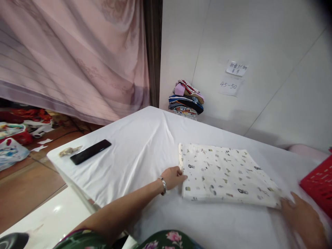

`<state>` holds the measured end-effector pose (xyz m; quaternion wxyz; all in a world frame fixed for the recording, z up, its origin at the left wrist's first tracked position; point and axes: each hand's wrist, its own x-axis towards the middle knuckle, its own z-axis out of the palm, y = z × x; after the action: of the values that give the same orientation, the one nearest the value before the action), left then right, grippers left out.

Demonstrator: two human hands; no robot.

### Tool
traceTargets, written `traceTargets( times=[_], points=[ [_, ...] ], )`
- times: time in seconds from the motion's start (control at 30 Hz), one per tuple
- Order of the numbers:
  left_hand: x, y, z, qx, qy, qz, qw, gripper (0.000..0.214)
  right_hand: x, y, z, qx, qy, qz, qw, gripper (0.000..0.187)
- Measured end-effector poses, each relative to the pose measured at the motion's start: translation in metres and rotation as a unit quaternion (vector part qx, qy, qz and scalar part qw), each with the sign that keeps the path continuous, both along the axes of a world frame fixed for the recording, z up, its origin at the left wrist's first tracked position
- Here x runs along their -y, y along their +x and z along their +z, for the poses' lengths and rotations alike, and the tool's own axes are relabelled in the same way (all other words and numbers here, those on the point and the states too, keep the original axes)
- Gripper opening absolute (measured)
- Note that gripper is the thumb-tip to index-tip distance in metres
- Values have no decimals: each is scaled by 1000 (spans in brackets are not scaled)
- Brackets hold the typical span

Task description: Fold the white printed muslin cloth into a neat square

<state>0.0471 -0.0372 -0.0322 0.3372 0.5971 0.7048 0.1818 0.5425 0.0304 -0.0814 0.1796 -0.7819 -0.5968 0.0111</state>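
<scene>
A folded white cloth with small printed figures lies flat on the white-covered table. My left hand, with a bracelet on its wrist, rests against the cloth's left edge, fingers curled onto the fold. At the cloth's near right corner my right hand lies on the table, its fingertips touching the cloth. Whether either hand pinches the fabric or only presses on it does not show.
A black phone and a small crumpled scrap lie near the table's left corner. A stack of folded clothes stands at the far edge by the wall. A red basket is at the right. A pink curtain hangs at the left.
</scene>
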Motion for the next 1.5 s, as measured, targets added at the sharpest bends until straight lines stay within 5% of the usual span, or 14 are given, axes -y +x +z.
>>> traceTargets(
  times=[0.27, 0.43, 0.6, 1.23, 1.5],
  points=[
    [-55, -12, -5, 57, 66, 88, 992, 20, 25, -154, 28, -31, 50, 270, 961, 50],
    [-83, -11, -12, 52, 67, 125, 989, 24, 52, -240, 37, -68, 47, 441, 894, 34],
    [-97, -10, -11, 36, 57, 140, 988, 28, 73, -293, 49, -70, 63, 543, 834, 30],
    [-119, -11, -16, -6, 59, 173, 983, 16, 92, -324, 16, 30, 83, 571, 816, 51],
    [-131, -16, -9, -40, 69, 154, 985, 32, 95, -326, 26, 24, 40, 564, 825, 47]
  ],
)
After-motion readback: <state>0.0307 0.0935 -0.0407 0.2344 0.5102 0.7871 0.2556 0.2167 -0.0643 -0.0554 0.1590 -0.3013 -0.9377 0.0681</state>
